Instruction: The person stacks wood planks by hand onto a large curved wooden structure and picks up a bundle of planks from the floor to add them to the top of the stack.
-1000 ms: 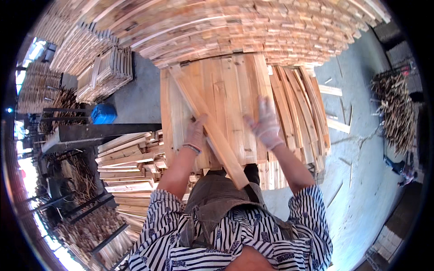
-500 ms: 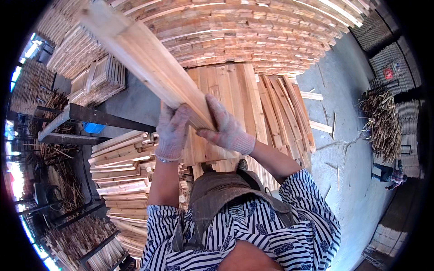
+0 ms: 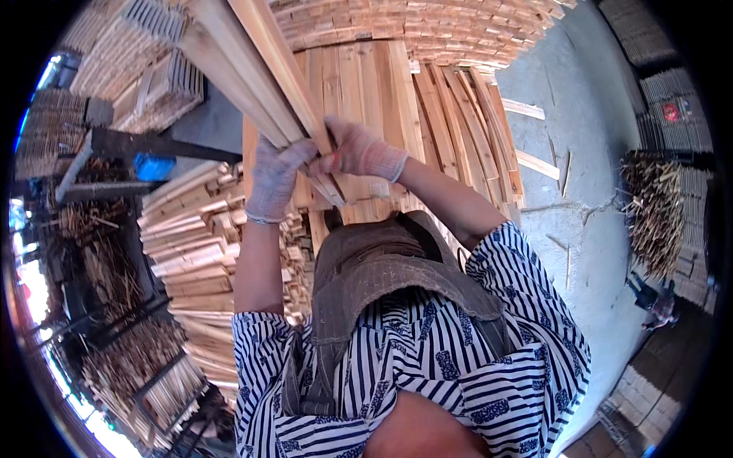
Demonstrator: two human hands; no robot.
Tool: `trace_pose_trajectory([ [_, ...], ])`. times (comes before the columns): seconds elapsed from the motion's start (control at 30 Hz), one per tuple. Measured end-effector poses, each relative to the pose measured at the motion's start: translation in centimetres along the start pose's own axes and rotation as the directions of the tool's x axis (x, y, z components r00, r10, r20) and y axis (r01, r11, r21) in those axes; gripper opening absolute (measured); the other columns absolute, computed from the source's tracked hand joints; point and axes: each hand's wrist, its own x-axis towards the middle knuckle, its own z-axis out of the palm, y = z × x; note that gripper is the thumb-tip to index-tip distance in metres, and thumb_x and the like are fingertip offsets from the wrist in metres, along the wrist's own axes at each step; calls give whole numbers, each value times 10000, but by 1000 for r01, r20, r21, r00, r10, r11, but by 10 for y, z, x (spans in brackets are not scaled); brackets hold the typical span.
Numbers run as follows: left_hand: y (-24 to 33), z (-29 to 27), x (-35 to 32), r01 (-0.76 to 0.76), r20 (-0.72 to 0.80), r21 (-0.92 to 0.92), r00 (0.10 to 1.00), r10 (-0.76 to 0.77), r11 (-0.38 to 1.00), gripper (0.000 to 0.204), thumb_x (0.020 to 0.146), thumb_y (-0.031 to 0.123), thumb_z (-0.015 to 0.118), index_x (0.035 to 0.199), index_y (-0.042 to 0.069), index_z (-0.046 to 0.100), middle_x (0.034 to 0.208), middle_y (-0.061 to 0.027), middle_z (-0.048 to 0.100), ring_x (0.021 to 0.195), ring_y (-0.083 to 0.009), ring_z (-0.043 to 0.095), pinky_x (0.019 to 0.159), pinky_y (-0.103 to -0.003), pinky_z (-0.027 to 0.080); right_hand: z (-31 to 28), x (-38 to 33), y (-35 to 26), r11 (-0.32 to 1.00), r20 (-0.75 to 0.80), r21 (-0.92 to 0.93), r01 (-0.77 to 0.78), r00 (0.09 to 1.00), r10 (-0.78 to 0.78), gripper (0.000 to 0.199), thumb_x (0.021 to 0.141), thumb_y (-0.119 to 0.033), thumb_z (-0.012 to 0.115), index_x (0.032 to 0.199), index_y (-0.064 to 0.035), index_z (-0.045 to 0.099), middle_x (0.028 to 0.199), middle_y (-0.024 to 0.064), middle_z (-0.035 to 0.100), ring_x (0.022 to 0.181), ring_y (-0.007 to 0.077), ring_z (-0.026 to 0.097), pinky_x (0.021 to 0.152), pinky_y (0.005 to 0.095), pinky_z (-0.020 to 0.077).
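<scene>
While both my hands close around them, the boards (image 3: 248,80) slant up from the centre of the view toward 11 o'clock, raised above the bench top. They are long, straight and narrow: pale, greyish faces lie on the left, a warmer yellow-brown strip on the right, with a dark gap between. My left hand (image 3: 276,172), in a whitish glove, grips them from the left near the lower end; my right hand (image 3: 359,149), likewise gloved, holds them from the right.

Compared with half a second earlier, when one broad face showed, the pieces are now splayed and tilted nearer 12 o'clock.

The bench top (image 3: 359,88) is of planks laid side by side. Slats (image 3: 466,126) lie between 1 and 2 o'clock, a stack (image 3: 427,38) at 12, a pile (image 3: 191,256) between 8 and 9. On the grey floor (image 3: 534,267), a scrap heap (image 3: 655,221) stands at 3; a person (image 3: 655,301) appears between 3 and 4.
</scene>
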Motion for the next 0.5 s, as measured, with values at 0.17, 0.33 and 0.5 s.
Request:
trace_pose_trajectory([
  [0.17, -26, -15, -71, -129, -272, -260, 961, 56, 957, 507, 924, 249, 705, 1274, -77, 539, 1186, -159, 632, 1127, -235, 611, 1030, -405, 497, -64, -68, -15, 947, -341, -159, -281, 915, 214, 523, 851, -198, 803, 1227, 28, 519, 1027, 93, 664, 910, 157, 653, 718, 254, 542],
  [0.33, -149, -36, -162, -54, -452, -616, 842, -296, 786, 431, 909, 231, 739, 1213, -11, 553, 1115, -127, 612, 1093, -270, 602, 1104, -487, 451, -118, -151, 45, 852, -411, -58, -520, 790, 455, 803, 742, -388, 885, 1302, 36, 494, 1053, 155, 663, 908, 212, 658, 782, 346, 550],
  [0.5, -280, -34, -174, 199, -286, -685, 811, -510, 701, 432, 953, 266, 684, 1244, -9, 521, 1139, -124, 611, 1064, -327, 621, 1012, -520, 515, -150, -233, 114, 781, -537, -173, -600, 722, 436, 881, 711, -407, 906, 1333, 58, 488, 1099, 162, 683, 931, 233, 672, 826, 324, 543],
])
